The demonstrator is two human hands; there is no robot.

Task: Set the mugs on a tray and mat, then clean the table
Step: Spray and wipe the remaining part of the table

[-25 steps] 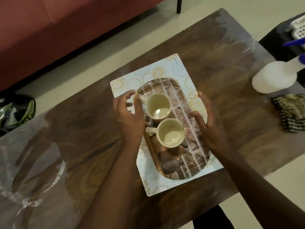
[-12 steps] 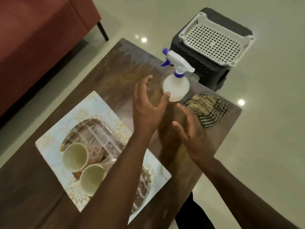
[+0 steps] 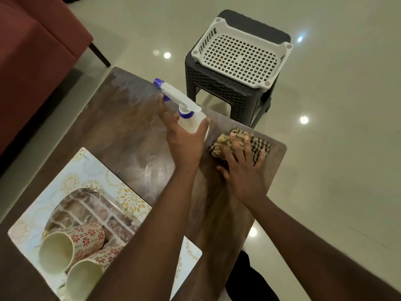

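L hand wrapped its fingers round the spray bottle & R hand pressed the checked cloth at the desk corner; mugs sat on tray over mat, where overspray or a swinging forearm could hit them.

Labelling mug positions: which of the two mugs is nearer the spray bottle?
The upper mug, fully visible on the tray. The other mug sits lower in the picture, partly behind the left forearm.

Spray bottle in the left hand, cloth under the right hand; mugs on tray left of both.
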